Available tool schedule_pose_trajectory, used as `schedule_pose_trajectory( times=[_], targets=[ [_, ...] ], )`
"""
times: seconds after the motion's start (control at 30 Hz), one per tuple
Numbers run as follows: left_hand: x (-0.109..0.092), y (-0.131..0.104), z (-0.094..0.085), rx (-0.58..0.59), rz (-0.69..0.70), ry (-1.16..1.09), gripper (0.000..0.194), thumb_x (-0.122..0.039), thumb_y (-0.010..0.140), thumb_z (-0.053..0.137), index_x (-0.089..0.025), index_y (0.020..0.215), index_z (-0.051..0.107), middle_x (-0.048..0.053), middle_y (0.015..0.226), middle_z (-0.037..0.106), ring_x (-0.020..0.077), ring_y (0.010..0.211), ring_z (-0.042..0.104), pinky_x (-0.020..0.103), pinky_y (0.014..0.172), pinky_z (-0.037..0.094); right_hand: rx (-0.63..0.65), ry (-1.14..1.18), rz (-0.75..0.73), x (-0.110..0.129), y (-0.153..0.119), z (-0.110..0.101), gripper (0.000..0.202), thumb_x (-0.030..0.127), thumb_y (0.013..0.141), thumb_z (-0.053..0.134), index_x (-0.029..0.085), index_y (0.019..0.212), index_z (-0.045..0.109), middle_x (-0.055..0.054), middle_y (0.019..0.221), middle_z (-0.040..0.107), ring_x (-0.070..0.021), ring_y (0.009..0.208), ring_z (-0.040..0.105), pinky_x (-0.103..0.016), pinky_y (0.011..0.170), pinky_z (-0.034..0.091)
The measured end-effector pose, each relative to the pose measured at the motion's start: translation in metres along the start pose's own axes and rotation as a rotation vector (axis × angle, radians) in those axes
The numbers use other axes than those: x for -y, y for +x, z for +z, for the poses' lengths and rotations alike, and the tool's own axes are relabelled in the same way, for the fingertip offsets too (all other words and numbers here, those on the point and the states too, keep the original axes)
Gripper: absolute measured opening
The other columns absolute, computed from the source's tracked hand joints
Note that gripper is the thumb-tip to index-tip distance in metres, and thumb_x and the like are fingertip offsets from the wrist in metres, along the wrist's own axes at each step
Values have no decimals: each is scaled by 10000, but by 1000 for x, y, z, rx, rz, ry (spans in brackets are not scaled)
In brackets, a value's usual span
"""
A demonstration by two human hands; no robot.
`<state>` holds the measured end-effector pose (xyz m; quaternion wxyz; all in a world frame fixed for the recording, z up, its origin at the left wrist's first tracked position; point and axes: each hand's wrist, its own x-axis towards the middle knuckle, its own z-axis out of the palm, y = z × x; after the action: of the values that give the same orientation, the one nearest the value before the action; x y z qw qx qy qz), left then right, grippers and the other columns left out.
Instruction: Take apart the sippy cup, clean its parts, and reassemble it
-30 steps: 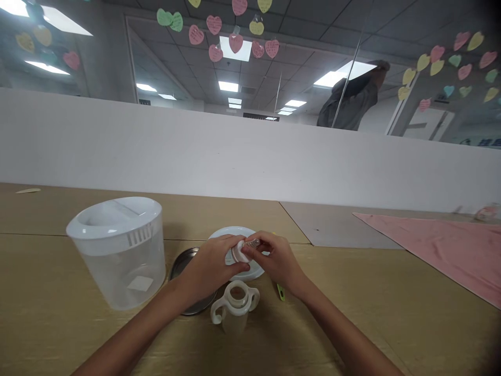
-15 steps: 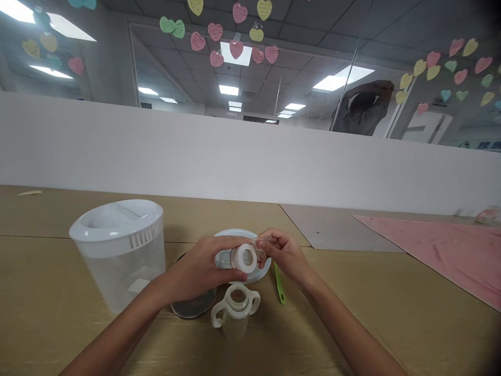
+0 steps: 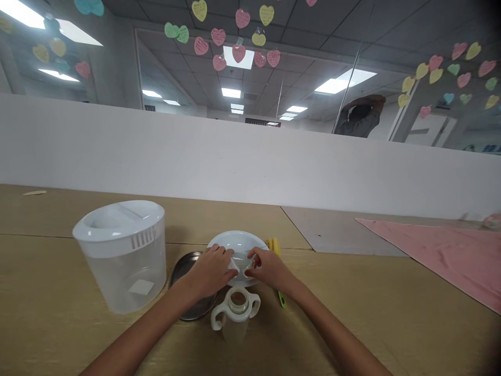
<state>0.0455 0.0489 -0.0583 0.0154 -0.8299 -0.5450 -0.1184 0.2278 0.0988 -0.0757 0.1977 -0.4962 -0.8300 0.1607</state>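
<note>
A white bowl or plate [image 3: 238, 240] lies beyond a clear bottle with two white handles [image 3: 237, 312]. Over the bowl, my left hand [image 3: 213, 266] has its fingers closed around a small white ring-like piece [image 3: 234, 265]. Facing it, my right hand [image 3: 266, 267] is curled with thumb and fingers near a small clear piece [image 3: 248, 270] at the bowl; whether it grips this piece is hard to make out. A dark round metal dish [image 3: 187, 261] sits partly under my left wrist. Behind my right hand is a yellow-headed brush [image 3: 274, 245] with a green handle.
On the left stands a large translucent pitcher [image 3: 119, 261] with a white lid. A pink cloth [image 3: 438, 250] covers the right side. A white wall [image 3: 235, 162] runs along the back. A person [image 3: 360, 117] shows in the glass above.
Both hands have lowered toward the bowl and moved slightly apart. The white ring and the clear piece, close together before, are now separate. The brush's yellow head has come into view.
</note>
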Motion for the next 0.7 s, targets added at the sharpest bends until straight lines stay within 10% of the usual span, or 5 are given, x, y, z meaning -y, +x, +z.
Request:
schedule_pose_trajectory(
  times=[0.27, 0.4, 0.7],
  targets=[
    [-4, -9, -3, 16, 89, -1, 352, -295, 878, 344, -208, 694, 631, 81, 694, 661, 215, 719, 624, 339, 656, 450, 24, -108, -36, 6, -5, 5, 184, 227, 750, 575, 178, 891, 683, -40, 770, 693, -161, 707, 601, -247, 647, 381],
    [-5, -8, -12, -65, 60, 41, 258, -332, 835, 436, -193, 872, 651, 123, 795, 679, 277, 815, 623, 409, 753, 446, 23, -120, -35, 7, -5, 4, 224, 226, 763, 566, 181, 954, 676, -47, 806, 693, -179, 757, 609, -264, 697, 393],
    [29, -68, -129, -624, -396, -5, 434, -539, 828, 375, -264, 1095, 579, 9, 1031, 642, 234, 873, 577, 361, 826, 419, -118, -27, -58, 5, -2, -4, 220, 243, 793, 528, 163, 965, 639, -47, 823, 660, -168, 752, 578, -272, 683, 406]
  ],
)
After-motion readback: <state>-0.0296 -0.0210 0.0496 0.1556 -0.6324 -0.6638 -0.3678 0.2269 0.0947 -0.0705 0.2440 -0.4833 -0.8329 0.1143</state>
